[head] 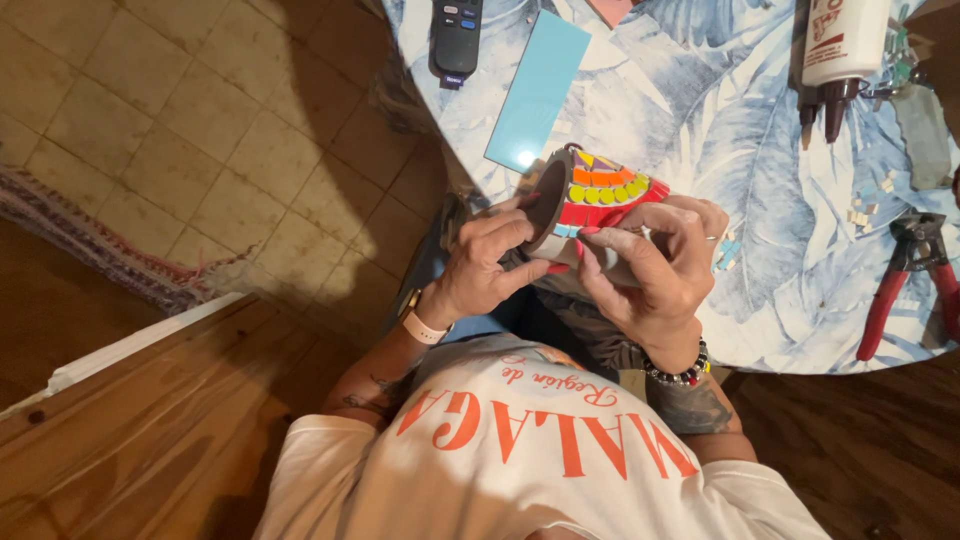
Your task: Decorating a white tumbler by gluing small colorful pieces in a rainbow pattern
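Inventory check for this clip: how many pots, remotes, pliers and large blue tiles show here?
Pot: 1, held by left hand and right hand
Remote: 1
Pliers: 1
Blue tile: 1
Total: 4

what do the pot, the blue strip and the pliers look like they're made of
Pot: matte grey-brown body, probably clay or ceramic, partly covered with glossy coloured tile pieces. Blue strip: flat and shiny with a glare spot, likely glass or glazed tile. Pliers: dark metal jaws, red handles that look plastic-coated.
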